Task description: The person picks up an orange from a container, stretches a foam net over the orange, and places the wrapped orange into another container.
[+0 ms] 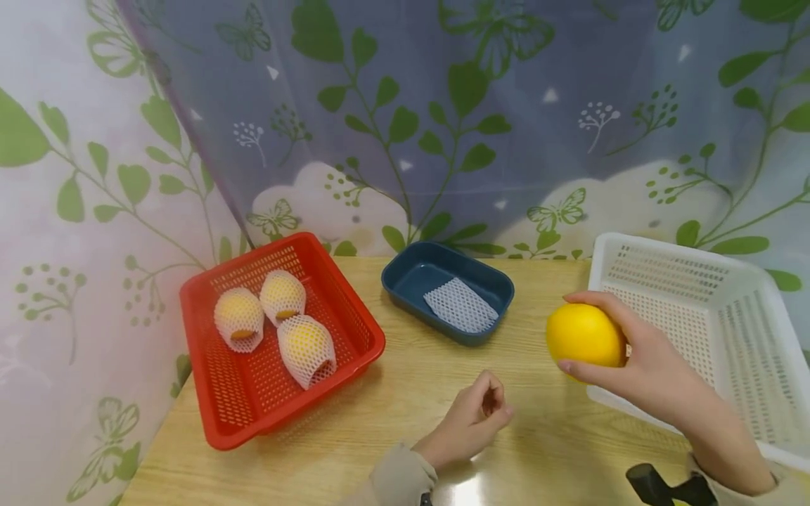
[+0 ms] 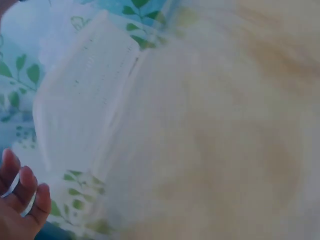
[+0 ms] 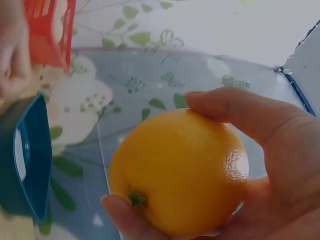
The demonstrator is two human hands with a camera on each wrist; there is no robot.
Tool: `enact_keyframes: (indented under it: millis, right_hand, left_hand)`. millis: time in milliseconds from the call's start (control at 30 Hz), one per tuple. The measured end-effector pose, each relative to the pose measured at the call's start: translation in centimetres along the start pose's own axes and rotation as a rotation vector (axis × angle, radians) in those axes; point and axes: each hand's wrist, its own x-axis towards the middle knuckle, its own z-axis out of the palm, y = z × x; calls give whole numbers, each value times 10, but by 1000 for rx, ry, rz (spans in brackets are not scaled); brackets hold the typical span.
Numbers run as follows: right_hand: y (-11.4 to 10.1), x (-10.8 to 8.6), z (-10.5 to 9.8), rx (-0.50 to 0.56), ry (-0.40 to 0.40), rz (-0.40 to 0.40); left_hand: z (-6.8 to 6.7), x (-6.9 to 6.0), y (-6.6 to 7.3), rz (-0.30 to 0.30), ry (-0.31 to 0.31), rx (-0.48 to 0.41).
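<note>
My right hand [image 1: 658,358] grips a yellow-orange orange [image 1: 585,337] above the table, beside the white basket's near left side. Thumb and fingers stand on opposite sides of the fruit. In the right wrist view the orange [image 3: 175,170] shows a small green star-shaped stem end. My left hand [image 1: 468,422] is low over the table's middle, its fingers loosely curled and holding nothing. Only some fingers of the left hand [image 2: 22,200] appear in the left wrist view. A white foam net [image 1: 460,304] lies flat in the dark blue tray [image 1: 405,263].
At left, a red basket [image 1: 285,414] holds 3 yellow fruits in foam nets, one a net-covered fruit [image 1: 306,348]. The white basket [image 1: 753,337] stands at right on the wooden table [image 1: 354,436]. A patterned curtain [image 1: 380,169] hangs behind. A black object [image 1: 664,485] lies near my right sleeve.
</note>
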Motion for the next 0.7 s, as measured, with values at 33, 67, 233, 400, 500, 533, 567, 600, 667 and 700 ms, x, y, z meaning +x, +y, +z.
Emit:
enact_keyframes:
  millis: [33,67,233,400,500,533,567,600,667,700]
  right_hand:
    - [-3,-1,4,22,-4,-10]
    - [-5,-1,8,44,-6,-21]
    - [-12,-3,29,140,-4,-86]
    - [-11,-5,47,200,7,-103]
    - [-5,-4,59,258,13,-119]
    - [-3,-3,63,284,11,-125]
    - [0,-2,68,311,9,-129]
    - [3,-1,72,345,6,-136]
    - [10,0,81,405,-2,-141]
    - [13,1,85,432,-8,-135]
  left_hand:
    - [0,-3,-3,-3,10,-11]
    - [0,-6,-6,-4,22,-22]
    - [-1,-16,-19,-9,69,-43]
    - [-4,-20,-30,5,85,4]
    - [-5,-20,-34,-10,57,28]
    - [-5,-19,-34,-18,50,32]
    - [-6,-19,-35,-23,45,35]
    - [-6,-19,-36,-27,42,39]
    - [-6,-18,-36,-27,45,44]
    - [-7,-18,-36,-24,46,42]
